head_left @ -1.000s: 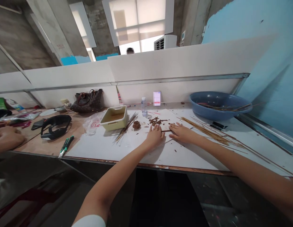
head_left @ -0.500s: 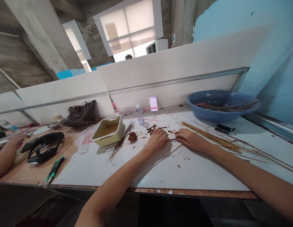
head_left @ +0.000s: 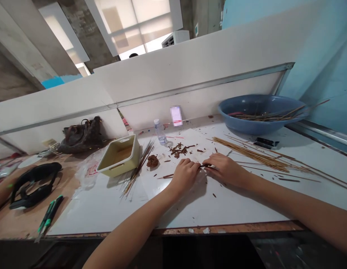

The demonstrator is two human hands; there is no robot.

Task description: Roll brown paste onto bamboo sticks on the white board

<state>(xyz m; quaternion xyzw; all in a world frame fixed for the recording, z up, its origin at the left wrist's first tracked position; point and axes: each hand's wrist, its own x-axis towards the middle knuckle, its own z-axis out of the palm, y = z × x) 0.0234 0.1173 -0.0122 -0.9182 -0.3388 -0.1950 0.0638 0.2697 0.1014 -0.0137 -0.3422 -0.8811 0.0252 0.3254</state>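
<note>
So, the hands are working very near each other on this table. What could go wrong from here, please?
The thin brown stick between the left hand and right hand looks fragile, so it might snap or splinter. The right forearm lies close to the loose pale sticks and could disturb them. The plastic bottle stands near the brown chips and might scatter them if knocked over.

brn handbag [head_left: 80,136] at wall | water btl [head_left: 160,132] nr wall | cream tray [head_left: 119,155] on bench | blk goggles [head_left: 39,173] on wood top [head_left: 22,220] | grn cutters [head_left: 48,215] beside them | AC unit [head_left: 175,39] past window [head_left: 131,28]
</note>
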